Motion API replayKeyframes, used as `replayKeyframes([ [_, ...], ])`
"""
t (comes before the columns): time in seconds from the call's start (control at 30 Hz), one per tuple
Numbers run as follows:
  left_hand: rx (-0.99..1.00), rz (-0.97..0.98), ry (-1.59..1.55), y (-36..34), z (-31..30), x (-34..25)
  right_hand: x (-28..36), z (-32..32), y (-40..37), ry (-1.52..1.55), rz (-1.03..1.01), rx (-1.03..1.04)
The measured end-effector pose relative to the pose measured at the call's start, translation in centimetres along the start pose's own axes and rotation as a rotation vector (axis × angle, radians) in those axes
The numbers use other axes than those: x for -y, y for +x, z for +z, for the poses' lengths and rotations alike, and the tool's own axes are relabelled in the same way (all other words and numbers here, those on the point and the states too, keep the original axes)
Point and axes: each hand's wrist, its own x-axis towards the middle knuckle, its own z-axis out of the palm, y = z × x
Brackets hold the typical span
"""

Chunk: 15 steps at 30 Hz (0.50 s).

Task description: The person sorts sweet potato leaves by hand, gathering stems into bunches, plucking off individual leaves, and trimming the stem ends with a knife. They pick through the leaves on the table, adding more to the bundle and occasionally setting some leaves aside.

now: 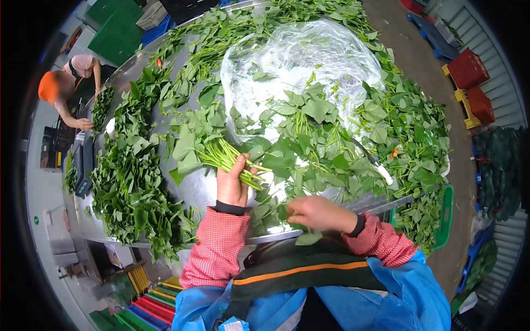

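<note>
The left hand (232, 186) is clenched around a bunch of greens (207, 149). Just beside it, the right hand (317, 212) touches loose leaves (308, 239) at the table (194, 192) edge; I cannot tell its grip.

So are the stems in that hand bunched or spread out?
Bunched: the left hand grips the stems together, leaves fanning beyond.

Concrete floor (419, 71): grey, bare, right side. Corrugated metal wall (505, 94): beyond the floor, far right. Red and yellow crates (469, 69): near that wall. Blue pallets (433, 36): farther back. Green crates (116, 30): top left. Stacked coloured crates (152, 300): lower left. Steel table (196, 190): centre. Light: bright, even.
</note>
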Motion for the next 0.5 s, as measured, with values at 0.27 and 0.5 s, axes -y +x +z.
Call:
replayKeyframes([
  [0.27, 0.089, -0.434, -0.068, -0.3, -1.6, 3.3, -7.6, -9.2, 9.1, -0.222, 0.662, -0.689],
  [0.5, 0.081, -0.458, -0.143, -0.2, -1.7, 1.6, -10.7, -10.1, 10.4, -0.021, 0.621, -0.679],
])
